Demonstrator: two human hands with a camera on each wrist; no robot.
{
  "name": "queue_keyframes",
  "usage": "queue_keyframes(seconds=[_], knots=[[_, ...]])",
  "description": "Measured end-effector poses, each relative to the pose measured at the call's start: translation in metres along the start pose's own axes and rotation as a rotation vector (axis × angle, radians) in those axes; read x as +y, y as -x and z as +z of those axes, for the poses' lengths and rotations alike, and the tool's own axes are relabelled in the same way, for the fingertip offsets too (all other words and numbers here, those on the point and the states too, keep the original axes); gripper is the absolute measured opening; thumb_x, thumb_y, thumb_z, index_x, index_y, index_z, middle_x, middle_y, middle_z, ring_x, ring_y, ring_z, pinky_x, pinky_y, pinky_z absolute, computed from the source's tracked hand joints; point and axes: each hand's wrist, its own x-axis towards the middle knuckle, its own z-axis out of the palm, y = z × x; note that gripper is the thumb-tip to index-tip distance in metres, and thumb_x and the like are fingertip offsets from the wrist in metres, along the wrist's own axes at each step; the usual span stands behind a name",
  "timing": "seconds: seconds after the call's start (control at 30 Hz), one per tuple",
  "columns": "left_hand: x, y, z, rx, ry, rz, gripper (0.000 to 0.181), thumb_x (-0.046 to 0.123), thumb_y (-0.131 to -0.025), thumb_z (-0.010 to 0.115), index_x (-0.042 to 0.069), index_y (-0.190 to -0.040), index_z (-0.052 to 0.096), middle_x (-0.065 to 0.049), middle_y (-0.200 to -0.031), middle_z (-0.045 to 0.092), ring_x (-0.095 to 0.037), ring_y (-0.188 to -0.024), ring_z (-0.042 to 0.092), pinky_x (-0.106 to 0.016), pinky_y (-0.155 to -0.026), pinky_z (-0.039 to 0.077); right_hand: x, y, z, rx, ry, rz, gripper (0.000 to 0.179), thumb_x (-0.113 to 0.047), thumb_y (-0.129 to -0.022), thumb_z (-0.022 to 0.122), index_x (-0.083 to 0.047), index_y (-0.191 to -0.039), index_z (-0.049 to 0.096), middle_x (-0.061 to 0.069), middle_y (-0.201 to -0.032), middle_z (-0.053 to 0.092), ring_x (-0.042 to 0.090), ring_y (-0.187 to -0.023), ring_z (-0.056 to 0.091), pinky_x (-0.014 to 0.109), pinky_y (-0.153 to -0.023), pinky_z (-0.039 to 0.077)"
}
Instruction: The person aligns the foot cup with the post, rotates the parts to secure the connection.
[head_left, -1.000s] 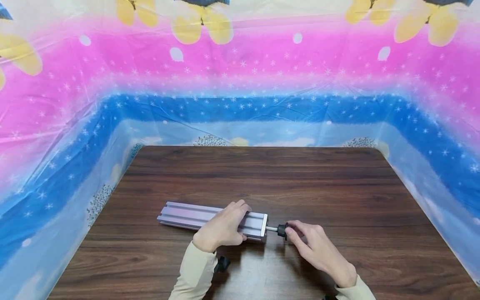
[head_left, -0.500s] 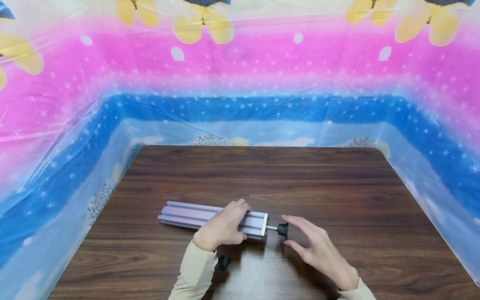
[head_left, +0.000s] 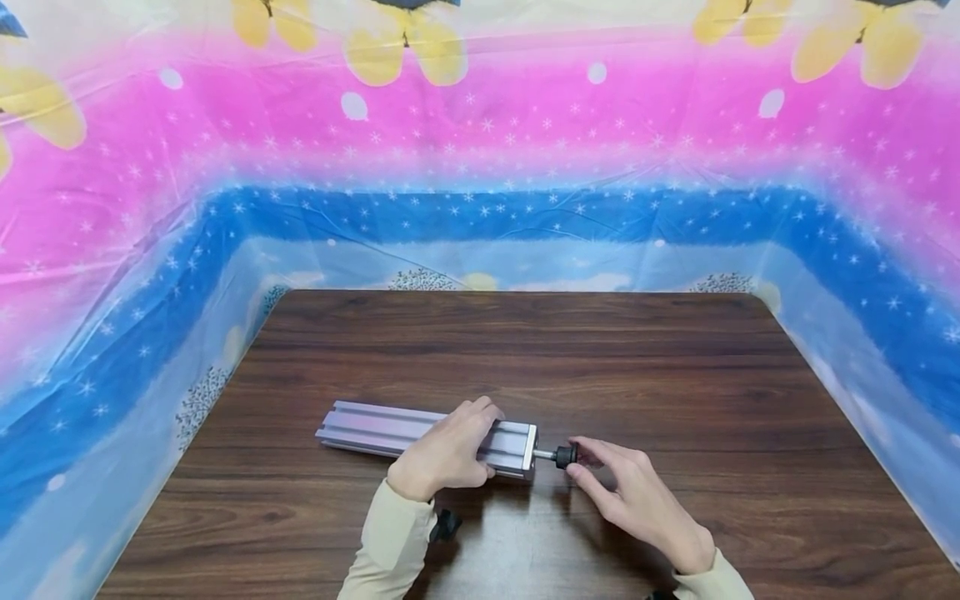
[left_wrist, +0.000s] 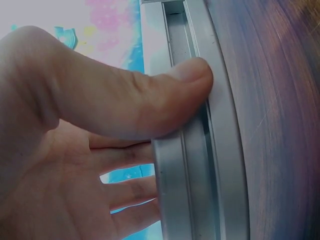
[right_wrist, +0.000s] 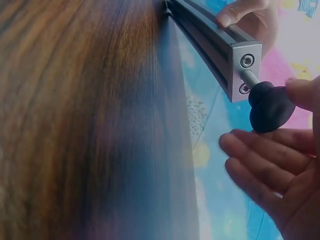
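Note:
A silver aluminium extrusion (head_left: 390, 425) with slotted sides lies on the wooden table, its end plate facing right. My left hand (head_left: 447, 450) grips it near that end; in the left wrist view the thumb presses over the slot of the extrusion (left_wrist: 195, 185) while the other fingers go round the far side. A black levelling foot (right_wrist: 272, 107) on a threaded rod (right_wrist: 249, 78) sticks out from the end plate (right_wrist: 246, 75), which also shows two socket screws. My right hand (head_left: 641, 500) pinches the foot's round base between thumb and fingers.
The dark wooden table (head_left: 525, 350) stretches out behind and to both sides of the extrusion. A patterned pink and blue cloth (head_left: 480, 217) hangs round its back and sides. A black wrist device (head_left: 446, 525) shows beside the left sleeve.
Half a second ago the right thumb and fingers were spread apart around the foot; now they have closed on its base again. The left hand and the extrusion stay in place.

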Motion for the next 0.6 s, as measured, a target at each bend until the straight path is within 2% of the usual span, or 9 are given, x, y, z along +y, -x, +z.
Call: queue_keyframes(seconds=[0.1, 0.17, 0.27, 0.33, 0.4, 0.47, 0.53, 0.6], knots=[[0.0003, 0.0002, -0.0001, -0.009, -0.005, -0.007, 0.056, 0.005, -0.066, 0.081, -0.001, -0.119, 0.062, -0.008, -0.113, 0.061, -0.025, -0.101, 0.057, -0.038, -0.09, 0.05, -0.0007, -0.0009, 0.001, -0.027, -0.027, 0.068, 0.012, -0.011, -0.096, 0.066, -0.011, -0.107, 0.071, -0.008, -0.091, 0.073, -0.002, -0.075, 0.067, 0.017, -0.068, 0.055], [0.0001, 0.0, 0.0001, -0.01, -0.004, -0.01, 0.057, 0.005, -0.066, 0.081, 0.0, -0.119, 0.062, -0.007, -0.112, 0.061, -0.025, -0.101, 0.057, -0.038, -0.089, 0.05, -0.0011, -0.0019, 0.0018, -0.03, -0.019, 0.103, 0.007, -0.013, -0.098, 0.064, -0.016, -0.098, 0.07, -0.013, -0.081, 0.067, -0.006, -0.067, 0.06, 0.013, -0.061, 0.05], [-0.0001, 0.0, 0.0002, -0.01, 0.001, -0.015, 0.057, 0.006, -0.066, 0.081, 0.0, -0.119, 0.062, -0.006, -0.111, 0.061, -0.024, -0.1, 0.057, -0.038, -0.088, 0.05, -0.0019, -0.0036, 0.0031, -0.027, 0.013, 0.133, 0.016, -0.015, -0.099, 0.062, -0.022, -0.085, 0.065, -0.019, -0.068, 0.053, -0.008, -0.058, 0.049, 0.01, -0.053, 0.041], [-0.0002, 0.0002, 0.0001, -0.011, 0.003, -0.017, 0.057, 0.006, -0.066, 0.081, 0.0, -0.119, 0.062, -0.006, -0.111, 0.061, -0.024, -0.1, 0.056, -0.037, -0.087, 0.05, -0.0023, -0.0042, 0.0038, -0.022, 0.037, 0.14, 0.019, -0.015, -0.1, 0.061, -0.023, -0.082, 0.064, -0.02, -0.066, 0.047, -0.007, -0.055, 0.044, 0.011, -0.052, 0.037], [-0.0002, 0.0004, -0.0002, -0.009, 0.001, -0.015, 0.057, 0.006, -0.066, 0.081, 0.0, -0.119, 0.062, -0.006, -0.11, 0.061, -0.024, -0.099, 0.056, -0.038, -0.087, 0.05, -0.0026, -0.0043, 0.0041, -0.019, 0.036, 0.15, 0.017, -0.015, -0.1, 0.06, -0.02, -0.086, 0.067, -0.019, -0.068, 0.05, -0.007, -0.058, 0.047, 0.013, -0.054, 0.042], [-0.0001, 0.0007, -0.0005, -0.01, 0.001, -0.014, 0.057, 0.006, -0.066, 0.081, 0.0, -0.119, 0.062, -0.007, -0.11, 0.061, -0.024, -0.099, 0.057, -0.038, -0.087, 0.05, -0.0026, -0.0032, 0.0037, -0.007, 0.02, 0.13, 0.009, -0.015, -0.098, 0.063, -0.013, -0.1, 0.071, -0.013, -0.079, 0.063, -0.003, -0.067, 0.058, 0.017, -0.061, 0.051], [-0.0004, 0.0006, -0.0004, -0.006, -0.002, -0.008, 0.056, 0.006, -0.066, 0.081, 0.0, -0.118, 0.062, -0.007, -0.11, 0.061, -0.025, -0.099, 0.057, -0.038, -0.088, 0.05, -0.0018, -0.002, 0.003, 0.016, -0.004, 0.076, 0.027, -0.016, -0.092, 0.071, -0.006, -0.118, 0.069, -0.004, -0.098, 0.072, 0.004, -0.081, 0.067, 0.023, -0.073, 0.057], [-0.0009, 0.0003, -0.0001, 0.001, -0.006, 0.003, 0.056, 0.006, -0.065, 0.081, -0.001, -0.117, 0.062, -0.008, -0.11, 0.061, -0.025, -0.098, 0.057, -0.038, -0.087, 0.05, -0.0006, -0.0014, 0.0024, 0.044, -0.024, -0.005, 0.049, -0.017, -0.085, 0.08, -0.002, -0.13, 0.064, 0.005, -0.115, 0.072, 0.011, -0.095, 0.07, 0.021, -0.085, 0.055]])
